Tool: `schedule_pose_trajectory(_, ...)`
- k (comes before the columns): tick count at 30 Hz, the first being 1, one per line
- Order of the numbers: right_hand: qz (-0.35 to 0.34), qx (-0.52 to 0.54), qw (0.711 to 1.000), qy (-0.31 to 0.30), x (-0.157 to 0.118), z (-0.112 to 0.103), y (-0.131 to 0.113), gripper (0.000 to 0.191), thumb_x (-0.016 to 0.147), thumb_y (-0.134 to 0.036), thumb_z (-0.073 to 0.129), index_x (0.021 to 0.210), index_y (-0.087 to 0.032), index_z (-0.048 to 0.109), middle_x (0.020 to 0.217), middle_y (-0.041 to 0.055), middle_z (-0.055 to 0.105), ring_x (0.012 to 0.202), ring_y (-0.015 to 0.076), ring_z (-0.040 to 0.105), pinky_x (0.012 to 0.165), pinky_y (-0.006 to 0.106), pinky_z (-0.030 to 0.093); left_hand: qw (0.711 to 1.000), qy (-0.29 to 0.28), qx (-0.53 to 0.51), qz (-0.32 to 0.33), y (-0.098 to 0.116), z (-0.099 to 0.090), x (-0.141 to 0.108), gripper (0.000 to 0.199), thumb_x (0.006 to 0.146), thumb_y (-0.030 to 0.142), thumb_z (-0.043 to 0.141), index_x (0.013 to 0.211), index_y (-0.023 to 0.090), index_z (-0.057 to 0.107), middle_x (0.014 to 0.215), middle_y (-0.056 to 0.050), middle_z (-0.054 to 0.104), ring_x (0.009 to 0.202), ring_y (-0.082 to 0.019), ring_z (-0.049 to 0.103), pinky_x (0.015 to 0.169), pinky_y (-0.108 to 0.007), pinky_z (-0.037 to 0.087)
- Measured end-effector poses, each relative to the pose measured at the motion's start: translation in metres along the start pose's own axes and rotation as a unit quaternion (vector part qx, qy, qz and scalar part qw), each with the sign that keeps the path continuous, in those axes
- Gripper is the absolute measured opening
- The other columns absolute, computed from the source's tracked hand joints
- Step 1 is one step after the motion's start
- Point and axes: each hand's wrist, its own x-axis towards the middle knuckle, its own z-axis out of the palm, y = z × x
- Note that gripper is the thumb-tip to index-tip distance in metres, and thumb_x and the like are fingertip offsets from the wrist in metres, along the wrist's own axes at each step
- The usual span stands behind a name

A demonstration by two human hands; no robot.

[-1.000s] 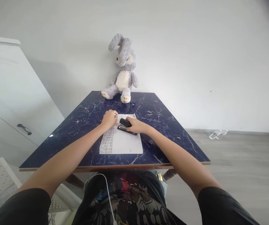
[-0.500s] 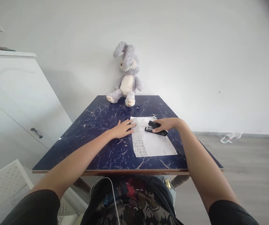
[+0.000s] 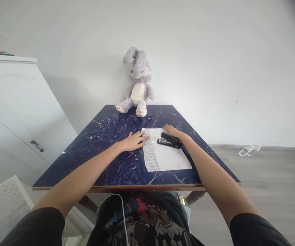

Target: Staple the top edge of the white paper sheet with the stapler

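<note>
A printed white sheet of paper [image 3: 166,160] lies on the dark blue marbled table [image 3: 119,171]. On the sheet rests a black stapler [image 3: 170,140], not held by either hand. My left hand [image 3: 134,141] lies flat with its fingers spread, the fingertips on the paper's left edge. Just behind the stapler, my right hand [image 3: 172,130] is at the paper's top right corner, its fingers stretched out and holding nothing; its wrist is close beside the stapler's right end.
A grey plush rabbit [image 3: 138,92] sits at the table's far edge against the wall. To the left stand a white cabinet [image 3: 14,102] and a white perforated chair [image 3: 6,198]. A clear plastic item [image 3: 249,150] lies on the floor at the right.
My right hand has let go of the stapler and moved behind it to the paper's top right corner. The left hand stays on the paper's left edge. The view has shifted slightly.
</note>
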Motion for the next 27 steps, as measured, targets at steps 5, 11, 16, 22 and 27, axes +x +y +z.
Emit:
schedule_pose_trajectory(5,0.033,0.029,0.998,-0.054,0.000,0.004,-0.009,0.072,0.104,-0.059,0.044,0.168,-0.030,0.030,0.179,0.0107,0.011,0.161,0.0485,0.015,0.123,0.074,0.023,0.999,0.033,0.014,-0.014,-0.003,0.002,0.001,0.055,0.110,0.054,0.032,0.162,0.039,0.041,0.175,-0.008,0.027,0.162,-0.038,0.020,0.121,-0.081,0.012)
schedule_pose_trajectory(11,0.031,0.046,0.997,-0.057,0.001,0.010,-0.023,0.071,0.105,-0.057,0.041,0.170,-0.031,0.026,0.179,0.0123,0.006,0.162,0.0511,0.008,0.119,0.083,0.016,0.991,0.092,0.030,-0.096,-0.019,0.001,0.004,0.052,0.109,0.046,0.038,0.157,0.028,0.048,0.173,-0.014,0.030,0.160,-0.042,0.022,0.119,-0.081,0.018)
schedule_pose_trajectory(16,-0.121,0.077,0.989,-0.028,0.014,0.027,-0.052,0.057,0.108,-0.045,0.043,0.163,-0.034,0.040,0.177,0.0100,0.020,0.164,0.0364,0.015,0.125,0.073,0.013,0.985,0.113,0.010,-0.132,-0.027,0.003,0.004,0.054,0.108,0.048,0.044,0.157,0.026,0.048,0.169,-0.016,0.038,0.156,-0.044,0.030,0.120,-0.076,0.023)
schedule_pose_trajectory(22,-0.155,0.090,0.984,0.005,0.030,0.042,-0.079,0.055,0.107,-0.043,0.047,0.160,-0.028,0.047,0.174,0.0124,0.029,0.162,0.0347,0.025,0.127,0.068,0.019,0.952,0.224,-0.073,-0.193,-0.029,-0.006,0.009,0.050,0.091,0.022,0.072,0.140,0.016,0.063,0.127,-0.014,0.074,0.116,-0.026,0.070,0.105,-0.034,0.052)
schedule_pose_trajectory(27,-0.163,0.080,0.983,0.002,0.043,0.042,-0.094,0.055,0.109,-0.042,0.046,0.161,-0.026,0.045,0.174,0.0137,0.028,0.162,0.0327,0.026,0.127,0.066,0.021,0.922,0.215,-0.127,-0.294,-0.051,-0.021,0.004,0.027,0.086,0.023,0.078,0.111,0.014,0.078,0.105,-0.012,0.080,0.098,-0.024,0.076,0.090,-0.029,0.055)
